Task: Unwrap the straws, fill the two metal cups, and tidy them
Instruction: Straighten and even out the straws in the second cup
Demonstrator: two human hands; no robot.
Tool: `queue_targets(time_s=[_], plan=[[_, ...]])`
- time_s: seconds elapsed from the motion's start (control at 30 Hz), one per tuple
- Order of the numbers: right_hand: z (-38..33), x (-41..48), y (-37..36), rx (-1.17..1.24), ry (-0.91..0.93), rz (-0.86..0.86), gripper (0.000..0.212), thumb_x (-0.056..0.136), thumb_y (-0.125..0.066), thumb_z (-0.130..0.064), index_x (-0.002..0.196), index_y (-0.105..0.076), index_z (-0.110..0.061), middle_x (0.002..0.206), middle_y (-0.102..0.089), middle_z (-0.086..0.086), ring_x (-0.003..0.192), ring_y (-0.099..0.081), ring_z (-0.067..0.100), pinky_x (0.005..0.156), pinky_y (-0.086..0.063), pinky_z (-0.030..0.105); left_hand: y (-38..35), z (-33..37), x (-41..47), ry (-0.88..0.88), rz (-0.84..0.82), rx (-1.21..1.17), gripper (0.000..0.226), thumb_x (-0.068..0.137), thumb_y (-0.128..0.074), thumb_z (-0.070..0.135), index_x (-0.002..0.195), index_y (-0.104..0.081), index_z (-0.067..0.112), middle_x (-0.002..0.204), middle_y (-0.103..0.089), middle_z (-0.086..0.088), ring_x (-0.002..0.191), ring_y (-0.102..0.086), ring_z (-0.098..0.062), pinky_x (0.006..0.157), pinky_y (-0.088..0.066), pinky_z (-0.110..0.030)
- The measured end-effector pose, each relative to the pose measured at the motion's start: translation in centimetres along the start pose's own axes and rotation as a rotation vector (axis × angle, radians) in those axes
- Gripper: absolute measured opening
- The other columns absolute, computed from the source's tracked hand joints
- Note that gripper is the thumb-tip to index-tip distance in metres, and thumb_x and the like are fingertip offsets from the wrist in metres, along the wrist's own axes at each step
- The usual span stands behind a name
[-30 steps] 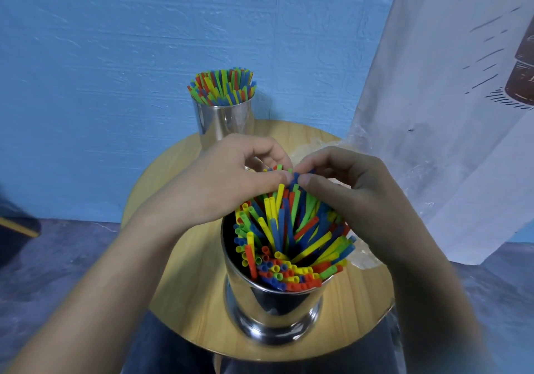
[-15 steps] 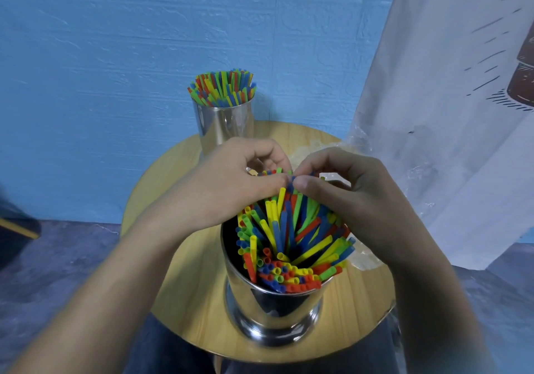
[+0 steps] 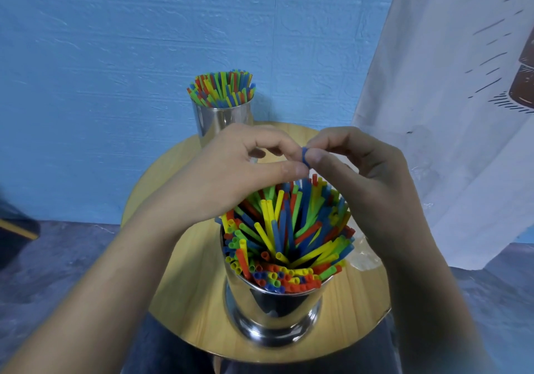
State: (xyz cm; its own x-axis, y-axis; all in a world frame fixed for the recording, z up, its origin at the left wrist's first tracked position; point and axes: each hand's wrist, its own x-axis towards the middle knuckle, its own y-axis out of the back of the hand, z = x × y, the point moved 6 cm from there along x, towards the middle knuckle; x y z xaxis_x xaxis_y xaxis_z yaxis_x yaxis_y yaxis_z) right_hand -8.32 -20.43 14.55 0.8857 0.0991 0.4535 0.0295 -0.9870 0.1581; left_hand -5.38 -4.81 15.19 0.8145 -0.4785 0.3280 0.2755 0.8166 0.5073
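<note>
Tabletop (image 3: 185, 281) of pale wood holds near cup (image 3: 274, 310) before blue wall (image 3: 115, 55).

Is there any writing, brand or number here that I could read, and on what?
None can be read.
The white sheet bears only a drawing, no letters.
The near metal cup, the far metal cup, the wooden table and the blue straw that the left hand and right hand pinch are unmarked.

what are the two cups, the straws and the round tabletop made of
Near cup and far cup: polished metal, likely stainless steel, from the mirror-like reflections.
Straws: thin hollow tubes in flat bright colours, probably plastic, though paper isn't excluded.
Tabletop: pale straight wood grain with a soft sheen; solid wood or printed laminate, cannot tell.
</note>
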Motion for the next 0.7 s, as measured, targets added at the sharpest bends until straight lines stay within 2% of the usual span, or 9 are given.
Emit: queue_targets(time_s=[0.1, 0.17, 0.23, 0.3, 0.4, 0.53, 0.7], plan=[[0.8, 0.0, 0.5, -0.039, -0.05, 0.012, 0.003, 0.093, -0.07, -0.013, 0.093, -0.072, -0.016, 0.093, -0.074, -0.001, 0.089, -0.068, 0.004, 0.078, -0.05, 0.013, 2.0, 0.1, 0.1, -0.042, 0.172, -0.177, 0.008, 0.09, -0.072, 0.023, 0.082, -0.072, 0.026, 0.089, -0.074, -0.003, 0.082, -0.066, -0.007, 0.077, -0.05, -0.024], [1.4, -0.2, 0.4, -0.047, -0.089, -0.033, 0.008, 0.093, -0.071, -0.011, 0.098, -0.071, -0.017, 0.097, -0.074, 0.005, 0.091, -0.069, 0.007, 0.077, -0.051, 0.014, 4.0, -0.5, 0.0, -0.039, 0.349, -0.34, 0.018, 0.092, -0.066, 0.019, 0.081, -0.074, 0.03, 0.089, -0.075, 0.006, 0.076, -0.066, -0.006, 0.078, -0.052, -0.028], [1.6, -0.3, 0.2, -0.062, -0.108, -0.066, 0.012, 0.094, -0.071, -0.011, 0.103, -0.071, -0.019, 0.097, -0.075, 0.004, 0.092, -0.071, 0.009, 0.077, -0.052, 0.014, 5.1, -1.3, -0.2, -0.013, 0.483, -0.485, 0.025, 0.097, -0.062, 0.018, 0.08, -0.075, 0.032, 0.09, -0.073, 0.011, 0.072, -0.065, -0.008, 0.075, -0.053, -0.028], [1.6, -0.3, 0.1, -0.073, -0.11, -0.088, 0.014, 0.095, -0.069, -0.013, 0.105, -0.072, -0.021, 0.094, -0.076, 0.0, 0.09, -0.072, 0.008, 0.076, -0.052, 0.015, 5.5, -2.0, -0.5, 0.017, 0.559, -0.609, 0.021, 0.101, -0.059, 0.018, 0.086, -0.071, 0.028, 0.091, -0.072, 0.01, 0.072, -0.065, -0.012, 0.071, -0.053, -0.027], [1.4, -0.2, 0.0, -0.112, -0.09, -0.111, 0.015, 0.096, -0.068, -0.015, 0.106, -0.073, -0.026, 0.093, -0.076, -0.005, 0.093, -0.072, 0.01, 0.079, -0.053, 0.016, 5.6, -3.0, -0.9, 0.051, 0.632, -0.74, 0.012, 0.104, -0.058, 0.02, 0.096, -0.066, 0.021, 0.091, -0.069, 0.005, 0.074, -0.065, -0.014, 0.07, -0.053, -0.025], [1.4, -0.1, -0.1, -0.126, -0.058, -0.11, 0.017, 0.097, -0.067, -0.015, 0.102, -0.073, -0.03, 0.094, -0.076, -0.004, 0.094, -0.072, 0.009, 0.079, -0.054, 0.017, 5.6, -3.7, -1.1, 0.104, 0.68, -0.859, 0.009, 0.104, -0.057, 0.021, 0.098, -0.062, 0.021, 0.093, -0.072, 0.006, 0.079, -0.071, -0.012, 0.072, -0.056, -0.021], [0.8, -0.1, 0.7, -0.092, 0.055, 0.002, 0.019, 0.099, -0.06, -0.017, 0.11, -0.072, -0.028, 0.096, -0.079, -0.007, 0.092, -0.072, 0.016, 0.083, -0.058, 0.029, 4.9, -4.3, -1.5, 0.172, 0.647, -0.759, 0.015, 0.103, -0.058, 0.021, 0.089, -0.062, 0.019, 0.089, -0.072, 0.002, 0.075, -0.072, -0.014, 0.07, -0.057, -0.022]])
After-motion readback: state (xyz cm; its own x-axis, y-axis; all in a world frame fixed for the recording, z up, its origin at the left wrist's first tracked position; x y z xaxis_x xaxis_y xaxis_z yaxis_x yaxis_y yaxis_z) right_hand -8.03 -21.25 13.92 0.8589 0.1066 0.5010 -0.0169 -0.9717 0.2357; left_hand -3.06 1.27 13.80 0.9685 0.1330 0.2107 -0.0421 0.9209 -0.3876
